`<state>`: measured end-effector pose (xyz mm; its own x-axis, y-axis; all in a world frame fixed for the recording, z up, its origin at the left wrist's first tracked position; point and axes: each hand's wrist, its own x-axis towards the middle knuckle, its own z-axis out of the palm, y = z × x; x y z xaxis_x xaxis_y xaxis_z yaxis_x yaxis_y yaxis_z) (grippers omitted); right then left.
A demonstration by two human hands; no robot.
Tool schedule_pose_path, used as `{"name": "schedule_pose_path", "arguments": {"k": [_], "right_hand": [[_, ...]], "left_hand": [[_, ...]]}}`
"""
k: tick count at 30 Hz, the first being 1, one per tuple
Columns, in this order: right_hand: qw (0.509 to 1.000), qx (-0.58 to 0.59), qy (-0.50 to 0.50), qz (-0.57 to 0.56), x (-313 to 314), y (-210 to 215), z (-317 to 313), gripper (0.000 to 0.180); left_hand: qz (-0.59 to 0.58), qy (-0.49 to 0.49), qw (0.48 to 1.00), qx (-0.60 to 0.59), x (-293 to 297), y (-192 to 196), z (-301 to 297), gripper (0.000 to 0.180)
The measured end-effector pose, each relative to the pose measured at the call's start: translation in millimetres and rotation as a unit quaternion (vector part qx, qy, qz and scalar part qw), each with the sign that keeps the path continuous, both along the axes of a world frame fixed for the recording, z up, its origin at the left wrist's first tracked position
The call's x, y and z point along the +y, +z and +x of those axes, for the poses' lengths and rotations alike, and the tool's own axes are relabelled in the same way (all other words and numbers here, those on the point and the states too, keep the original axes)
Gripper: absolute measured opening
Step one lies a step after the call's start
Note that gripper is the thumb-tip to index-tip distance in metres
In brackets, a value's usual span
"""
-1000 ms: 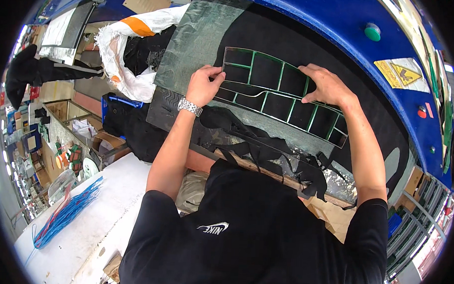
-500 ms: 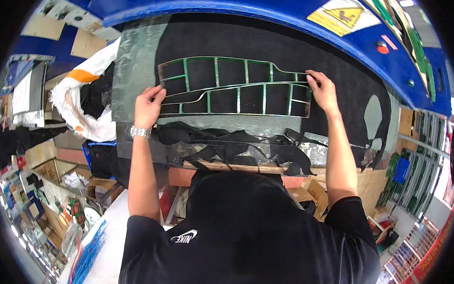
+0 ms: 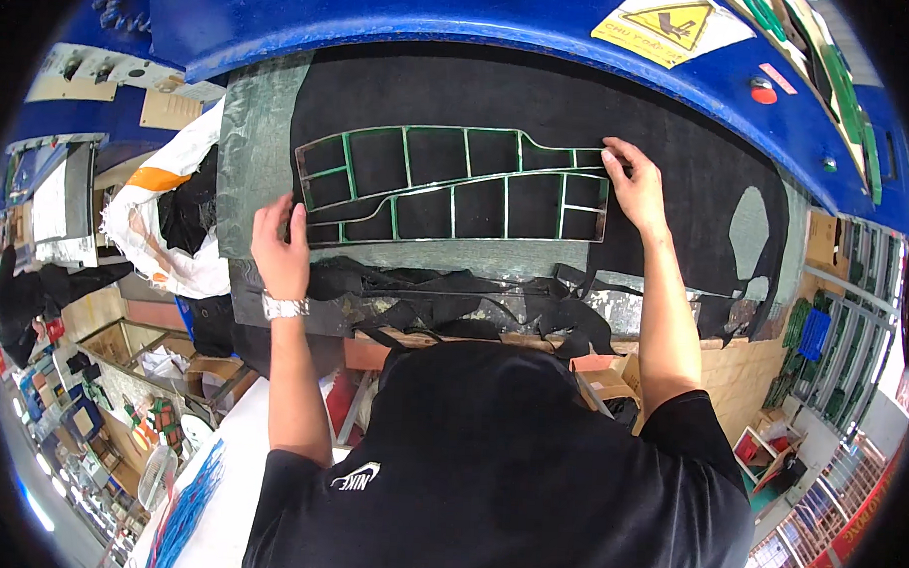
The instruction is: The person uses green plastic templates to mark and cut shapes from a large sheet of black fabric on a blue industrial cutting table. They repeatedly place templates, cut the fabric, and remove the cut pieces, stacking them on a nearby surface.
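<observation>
Two green metal cutting dies lie close together on black sheet material [image 3: 719, 163]; the far die [image 3: 408, 154] and near die [image 3: 453, 212] have curved outlines and several crossbars. At their left end is my left hand [image 3: 280, 253], fingers apart and thumb beside the frame edge; it is unclear whether it touches. My right hand [image 3: 638, 193] pinches the narrow right end of the far die between thumb and fingers. Under the near die's front edge shows the grey-green cutting board [image 3: 254, 157].
A blue machine beam [image 3: 383, 23] spans the far side, with a red button [image 3: 764, 91] at right. Black offcuts [image 3: 454, 306] lie along the near edge. A white sack [image 3: 156, 239] stands left. Cut-out holes [image 3: 748, 234] show in the sheet at right.
The two dies have shifted left and slightly nearer. My left hand has moved left and nearer, its fingers loosened from the frame. My right hand has moved slightly left with the dies.
</observation>
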<state>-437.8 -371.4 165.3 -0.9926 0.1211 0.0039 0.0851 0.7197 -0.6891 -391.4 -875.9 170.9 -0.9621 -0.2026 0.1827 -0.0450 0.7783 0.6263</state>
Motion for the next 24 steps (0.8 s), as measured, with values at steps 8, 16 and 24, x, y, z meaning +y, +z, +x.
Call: {"name": "schedule_pose_path", "arguments": {"k": [8,16,24], "right_hand": [[0.992,0.122,0.021,0.036,-23,38,-25,0.023],[0.975,0.175,0.136,-0.009,-95,109,-93,0.021],[0.975,0.16,0.153,-0.004,-134,135,-135,0.025]], "left_hand": [[0.137,-0.263,0.943,-0.153,99,2,71,0.021],[-0.027,-0.291,0.951,-0.102,133,-37,45,0.045],[-0.041,-0.261,0.964,-0.033,150,-46,-15,0.042]]}}
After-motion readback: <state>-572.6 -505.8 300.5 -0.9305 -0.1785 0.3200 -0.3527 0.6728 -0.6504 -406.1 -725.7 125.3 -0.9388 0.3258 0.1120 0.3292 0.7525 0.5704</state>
